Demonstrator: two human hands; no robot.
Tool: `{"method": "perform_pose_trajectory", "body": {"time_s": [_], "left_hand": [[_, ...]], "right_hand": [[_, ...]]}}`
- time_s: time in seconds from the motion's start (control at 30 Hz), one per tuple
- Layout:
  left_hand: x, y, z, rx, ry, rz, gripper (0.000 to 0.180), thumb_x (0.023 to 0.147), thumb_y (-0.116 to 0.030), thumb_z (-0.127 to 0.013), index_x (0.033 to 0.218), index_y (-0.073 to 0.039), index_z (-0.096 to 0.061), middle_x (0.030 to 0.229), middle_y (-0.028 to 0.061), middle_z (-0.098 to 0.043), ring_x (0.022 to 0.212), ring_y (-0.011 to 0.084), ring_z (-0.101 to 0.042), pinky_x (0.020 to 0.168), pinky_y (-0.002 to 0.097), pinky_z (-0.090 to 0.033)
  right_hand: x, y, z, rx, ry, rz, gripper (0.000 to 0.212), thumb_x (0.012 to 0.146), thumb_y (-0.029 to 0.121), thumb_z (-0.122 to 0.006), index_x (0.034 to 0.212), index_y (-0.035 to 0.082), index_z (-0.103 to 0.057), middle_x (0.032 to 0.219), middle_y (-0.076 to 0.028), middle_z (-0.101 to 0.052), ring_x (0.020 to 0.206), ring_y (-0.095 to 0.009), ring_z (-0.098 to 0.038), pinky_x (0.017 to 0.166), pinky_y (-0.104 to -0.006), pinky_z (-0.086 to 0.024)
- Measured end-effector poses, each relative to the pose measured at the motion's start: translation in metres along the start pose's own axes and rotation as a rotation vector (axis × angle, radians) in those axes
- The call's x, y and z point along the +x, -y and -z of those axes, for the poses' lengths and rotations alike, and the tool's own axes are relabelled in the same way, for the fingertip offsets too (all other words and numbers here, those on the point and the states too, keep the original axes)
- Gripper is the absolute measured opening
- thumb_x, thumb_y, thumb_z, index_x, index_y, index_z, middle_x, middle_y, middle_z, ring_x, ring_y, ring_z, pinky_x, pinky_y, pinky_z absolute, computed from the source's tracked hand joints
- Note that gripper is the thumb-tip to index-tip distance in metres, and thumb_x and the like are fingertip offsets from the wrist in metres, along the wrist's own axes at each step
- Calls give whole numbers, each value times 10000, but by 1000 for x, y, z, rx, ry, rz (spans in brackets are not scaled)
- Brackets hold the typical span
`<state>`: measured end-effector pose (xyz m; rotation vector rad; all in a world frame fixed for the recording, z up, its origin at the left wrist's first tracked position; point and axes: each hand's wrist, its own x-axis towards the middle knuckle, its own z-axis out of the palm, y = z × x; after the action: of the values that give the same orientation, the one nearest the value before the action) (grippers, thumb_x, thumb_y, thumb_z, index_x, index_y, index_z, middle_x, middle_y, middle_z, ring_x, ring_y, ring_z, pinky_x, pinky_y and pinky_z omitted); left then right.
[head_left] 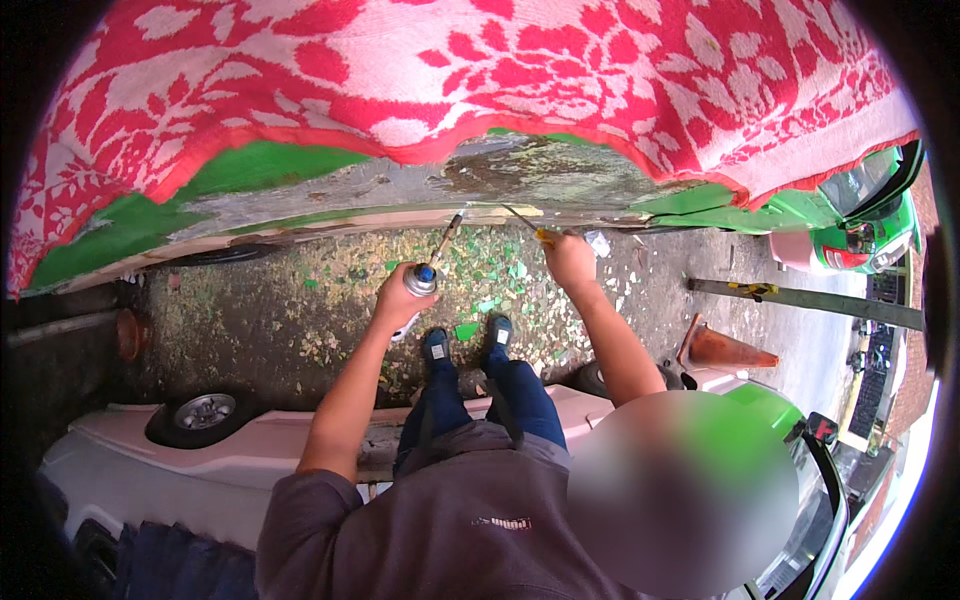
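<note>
Flake-strewn dark floor [250, 345]. Left hand [398, 296] wrapped round silver, blue-topped torch canister [422, 284] (nozzle [450, 238] toward one o'clock); right hand [572, 261] gripping thin yellow-handled metal scraper [544, 236].

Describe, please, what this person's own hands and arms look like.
The left hand and right hand are ungloved, with no watch or band visible. A short, dark grey fabric sleeve leaves the left forearm bare; blur hides the right sleeve.
</note>
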<state>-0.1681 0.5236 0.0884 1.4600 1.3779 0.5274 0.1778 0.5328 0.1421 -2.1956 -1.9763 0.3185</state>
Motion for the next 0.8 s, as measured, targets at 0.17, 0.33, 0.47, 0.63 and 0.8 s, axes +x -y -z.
{"method": "perform_pose_trajectory", "body": {"time_s": [0.17, 0.33, 0.47, 0.63, 0.8], "left_hand": [[-3, -9, -8, -27, -62, -5, 684, 634, -197, -890, 1185, -2, -533, 1038, 138, -673, 946, 252, -662, 841, 370, -515], [-10, -8, -28, -67, -70, 44, 679, 671, -124, -870, 1233, -20, -502, 996, 95, -663, 861, 163, -650, 689, 311, -547], [-8, -13, -37, -138, -112, 78, 666, 647, -167, -884, 1182, -9, -520, 1045, 123, -659, 904, 208, -648, 794, 360, -531], [-22, -42, -38, -44, -167, 93, 653, 642, -158, -886, 1165, -11, -523, 1002, 108, -662, 877, 205, -651, 757, 354, -539], [-10, -11, -52, -207, -150, 93, 622, 652, -160, -879, 1152, -25, -535, 964, 96, -672, 877, 198, -652, 776, 348, -530]], "right_hand": [[-4, 6, 31, 76, 3, 0, 201, 864, 265, -626, 1014, 153, -700, 848, -194, -666, 745, -390, -672, 654, -489, -553], [8, -14, 11, 66, 59, 13, 181, 860, 249, -630, 903, 100, -724, 824, -204, -687, 747, -412, -674, 697, -505, -552], [25, -17, 19, 66, 88, 36, 176, 857, 250, -645, 936, 118, -731, 846, -210, -679, 740, -407, -669, 691, -504, -551], [18, -18, 40, 184, 5, 93, 184, 854, 264, -630, 897, 115, -728, 812, -214, -685, 723, -407, -670, 672, -512, -547], [45, -16, -19, 67, 146, 49, 181, 856, 251, -627, 952, 144, -738, 829, -205, -691, 737, -413, -665, 676, -507, -542]]}}
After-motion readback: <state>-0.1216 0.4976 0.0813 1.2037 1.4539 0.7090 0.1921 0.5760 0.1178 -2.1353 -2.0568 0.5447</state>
